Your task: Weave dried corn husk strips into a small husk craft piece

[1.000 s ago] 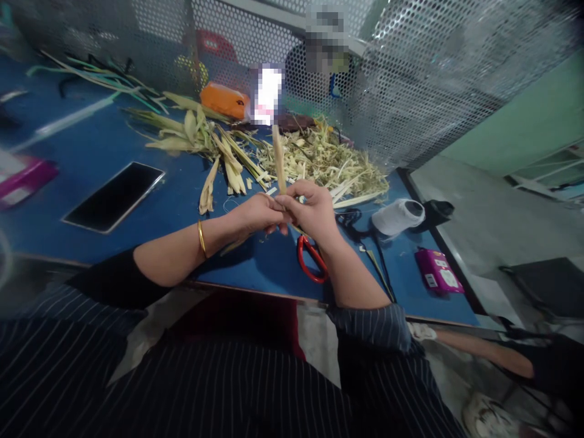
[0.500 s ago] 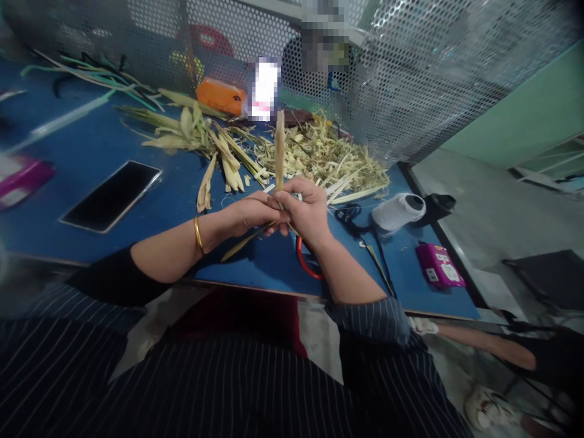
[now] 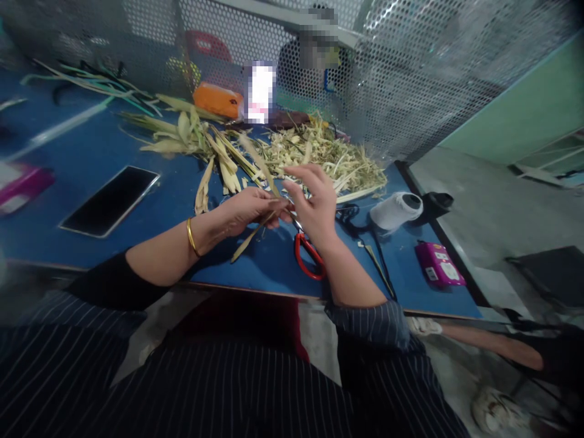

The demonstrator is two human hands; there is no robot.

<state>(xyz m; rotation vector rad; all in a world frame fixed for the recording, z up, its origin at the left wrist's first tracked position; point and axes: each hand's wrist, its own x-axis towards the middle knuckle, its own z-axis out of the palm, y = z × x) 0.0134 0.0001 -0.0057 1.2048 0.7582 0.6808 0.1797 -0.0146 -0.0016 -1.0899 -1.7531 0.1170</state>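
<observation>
My left hand point(image 3: 253, 210) is closed on dried husk strips, pinching them between thumb and fingers. One pale strip point(image 3: 260, 159) leans up and to the left from the grip, and a narrower strip point(image 3: 245, 244) hangs down toward the table edge. Just to the right, my right hand point(image 3: 314, 204) is raised with its fingers apart, holding nothing that I can see. Beneath it lie red-handled scissors point(image 3: 310, 258), their blades partly covered by the hands.
A heap of husk scraps point(image 3: 319, 149) and a bundle of husks point(image 3: 187, 131) lie behind my hands. A phone point(image 3: 111, 201) is at left. White thread spool point(image 3: 396, 210) and purple packet point(image 3: 438, 264) stand at right. Perforated metal panels point(image 3: 401, 79) rise behind the blue table point(image 3: 150, 255).
My right hand has let go of the strip and opened, moving slightly right. The upright strip now tilts to the left. More of the scissors shows.
</observation>
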